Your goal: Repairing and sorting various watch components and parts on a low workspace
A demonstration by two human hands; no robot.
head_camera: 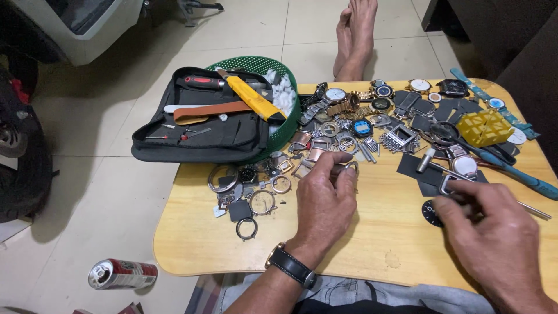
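Left hand (324, 195) fingers pinching a metal ring (350, 167); right hand (494, 238) fingers gripping a thin tool (532, 210) (perhaps tweezers), wooden table (372, 244)

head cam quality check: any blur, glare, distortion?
Head view: even indoor light, soft shadows under the left hand and right hand; wooden table and watch parts sharp; faint sheen on the floor tiles; wide-angle stretch at the edges.
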